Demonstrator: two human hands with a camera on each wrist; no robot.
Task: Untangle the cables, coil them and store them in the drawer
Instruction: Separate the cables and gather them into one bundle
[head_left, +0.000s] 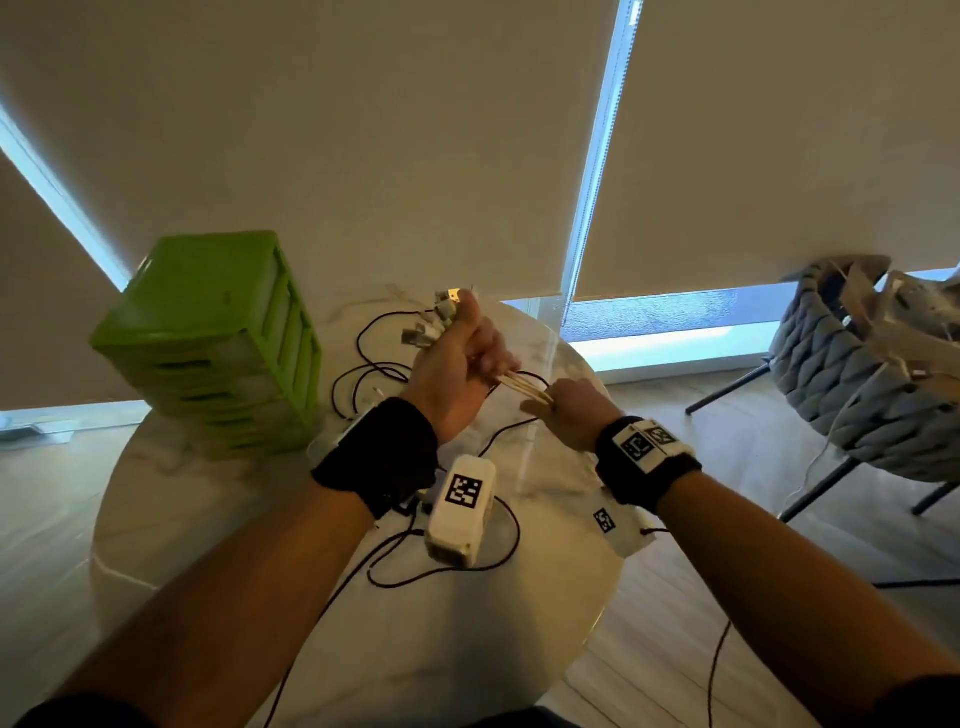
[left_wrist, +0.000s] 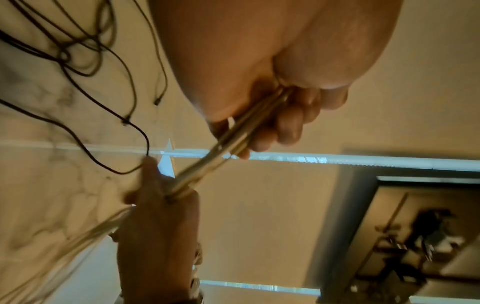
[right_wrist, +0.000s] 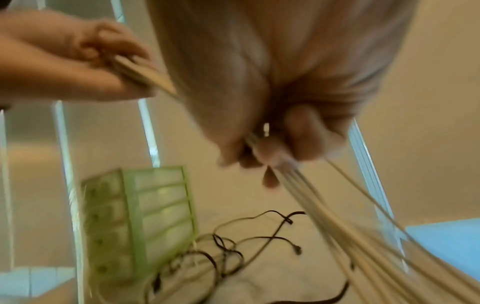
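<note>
Fingers (head_left: 498, 364) of the left hand (head_left: 457, 374) clench the white cables (head_left: 522, 387) plugs-up, the right hand (head_left: 571, 415) gripping them taut over the table (head_left: 545, 597), likely to comb out tangles. Left wrist: the strands run straight between both fists. Right wrist: black cables (right_wrist: 233, 246) lie loose by the drawers (right_wrist: 145, 218).

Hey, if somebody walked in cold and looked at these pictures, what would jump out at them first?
Probably the two hands held up over the round marble table: the left hand grips a bunch of white cables with their plugs sticking up, and the right hand grips the same bunch close beside it. Next, the bright green drawer unit on the table's far left, with loose black cables sprawled next to it.
</note>
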